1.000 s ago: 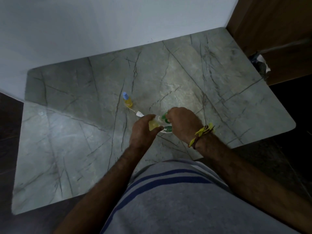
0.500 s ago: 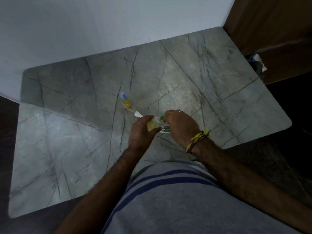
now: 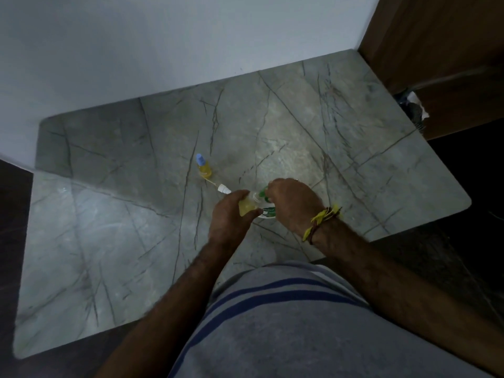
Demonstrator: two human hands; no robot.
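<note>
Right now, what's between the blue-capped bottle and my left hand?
A white pump top with its thin tube lies on the table there, in the head view.

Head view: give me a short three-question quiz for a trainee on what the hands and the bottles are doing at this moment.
1. True or false: the blue-capped bottle lies on its side on the table.
2. What does the left hand grip? A) a bottle of yellow liquid B) a spoon C) a folded cloth
3. Short answer: which hand grips the green-capped container?

Key
1. False: it stands upright.
2. A
3. The right hand, the one with the yellow thread on its wrist.
</note>
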